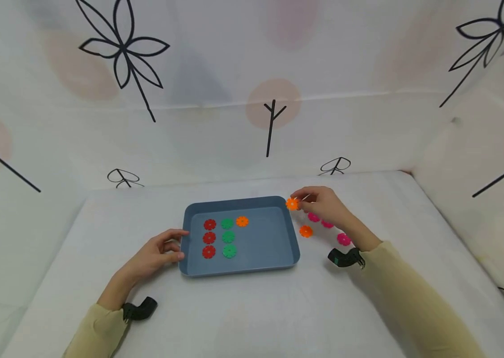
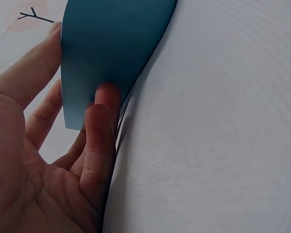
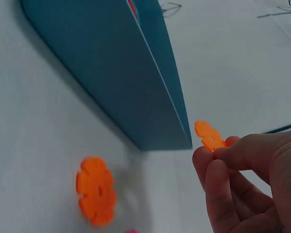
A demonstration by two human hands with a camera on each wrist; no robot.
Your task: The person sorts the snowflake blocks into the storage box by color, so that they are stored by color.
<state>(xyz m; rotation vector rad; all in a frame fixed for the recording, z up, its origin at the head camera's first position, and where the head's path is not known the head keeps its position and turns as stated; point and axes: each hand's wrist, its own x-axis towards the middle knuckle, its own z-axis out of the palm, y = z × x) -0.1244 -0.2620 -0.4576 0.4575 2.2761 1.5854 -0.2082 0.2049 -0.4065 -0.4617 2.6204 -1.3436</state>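
The blue tray (image 1: pixel 265 243) looks smooth, matt plastic

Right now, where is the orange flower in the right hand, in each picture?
Head: right of the middle, the orange flower is in the right hand, by the far right corner of the blue tray.
Left wrist: not in this picture.
Right wrist: right of the middle, slightly low, pinched by the fingers.
Shared landmark: the blue tray shows in all three.
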